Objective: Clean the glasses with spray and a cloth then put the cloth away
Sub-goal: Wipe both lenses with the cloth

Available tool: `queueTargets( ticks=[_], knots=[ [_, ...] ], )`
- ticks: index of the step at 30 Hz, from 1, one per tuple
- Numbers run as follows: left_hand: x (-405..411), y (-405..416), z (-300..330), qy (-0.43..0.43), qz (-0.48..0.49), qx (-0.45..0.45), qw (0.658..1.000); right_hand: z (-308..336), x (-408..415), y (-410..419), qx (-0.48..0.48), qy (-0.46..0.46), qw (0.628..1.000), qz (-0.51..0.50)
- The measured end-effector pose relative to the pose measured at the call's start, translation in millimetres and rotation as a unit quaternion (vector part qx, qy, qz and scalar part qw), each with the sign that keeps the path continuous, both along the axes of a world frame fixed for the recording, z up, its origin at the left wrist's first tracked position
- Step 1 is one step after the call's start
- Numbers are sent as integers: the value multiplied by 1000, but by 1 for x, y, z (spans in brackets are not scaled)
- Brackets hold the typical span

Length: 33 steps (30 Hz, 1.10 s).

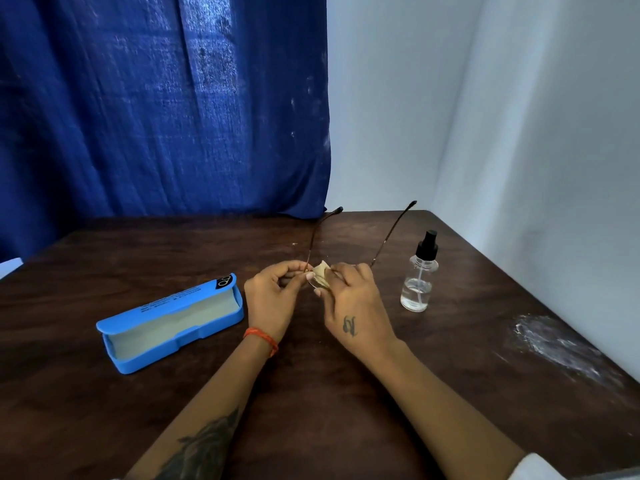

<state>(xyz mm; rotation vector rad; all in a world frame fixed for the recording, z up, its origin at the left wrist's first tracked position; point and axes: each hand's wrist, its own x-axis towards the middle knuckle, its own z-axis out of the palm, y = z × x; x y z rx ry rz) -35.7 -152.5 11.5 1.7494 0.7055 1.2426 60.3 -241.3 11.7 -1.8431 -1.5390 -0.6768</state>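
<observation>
Pale yellowish cloth [321, 271], folded small, sits pinched between the thumb and fingers of the right hand [349, 299], wrapped over one lens of the glasses [346, 251], while the left hand [273, 292] grips the frame at the hinge end beside that lens, fingers curled round the thin metal. Both hands hold the glasses above the dark wooden surface [311, 410], between the case and the bottle, with the two slender arms of the frame opened out and pointing away from the person towards the far edge. By the look of it the frame is light, springy wire that would bend easily, and the lenses seem rimless or nearly so, so I judge them fragile and slippery once wet; the safest hold is close to the hinge or the bridge, not out on the arms, with the cloth pressing both faces of the lens lightly. The cloth itself looks soft and limp and will fold to fit. To the right stands a clear spray bottle [417, 282] with a black pump top, upright and partly filled. To the left lies an open blue case [173, 323] with a grey lining, a likely home for the cloth. Behind hangs a blue curtain [156, 98].
</observation>
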Motion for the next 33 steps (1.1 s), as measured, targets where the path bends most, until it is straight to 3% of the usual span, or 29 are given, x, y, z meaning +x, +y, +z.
queueTargets(
  ticks=[8, 18, 22, 27, 33],
  knots=[
    [-1, -9, 3, -13, 3, -18, 1000, 4, 3, -5, 40, 58, 994, 89],
    [-1, -4, 5, 13, 31, 51, 998, 7, -5, -2, 15, -31, 999, -19],
    [2, -5, 3, 6, 38, 42, 998, 3, -6, 2, 1, 19, 1000, 23],
    [1, -8, 6, -14, 27, 37, 999, 7, 2, -1, 50, 72, 993, 80],
    [0, -8, 6, -9, 27, 60, 998, 5, 3, -5, 60, 6, 998, 17]
  ],
)
